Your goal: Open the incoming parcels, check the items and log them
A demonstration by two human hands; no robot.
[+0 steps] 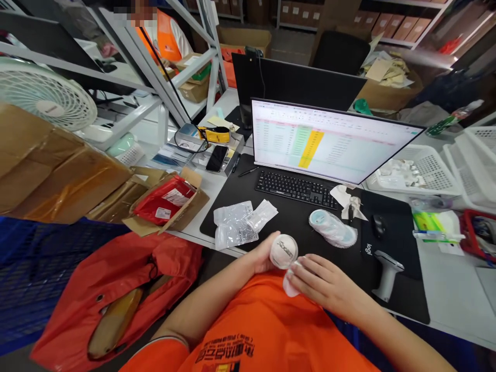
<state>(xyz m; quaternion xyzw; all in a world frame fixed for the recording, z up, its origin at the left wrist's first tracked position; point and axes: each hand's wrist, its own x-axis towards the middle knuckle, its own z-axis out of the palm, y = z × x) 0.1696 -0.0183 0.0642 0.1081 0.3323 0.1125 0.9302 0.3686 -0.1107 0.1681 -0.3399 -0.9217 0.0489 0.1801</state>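
Note:
A round white container with dark lettering on its top faces me, close against my body at the desk's front edge. My left hand is wrapped around its left side. Between the fingers of my right hand is a thin, pale pinkish-white round piece, just below the container; its exact kind is unclear. A clear plastic bag and a white sachet lie on the black desk mat beyond my left hand. To the right sits a plastic-wrapped white bundle with a light-blue end.
A monitor and a keyboard stand at the back. On the right are a barcode scanner, a mouse and a white basket. Leftward, an open carton holds red packets; a red bag hangs below.

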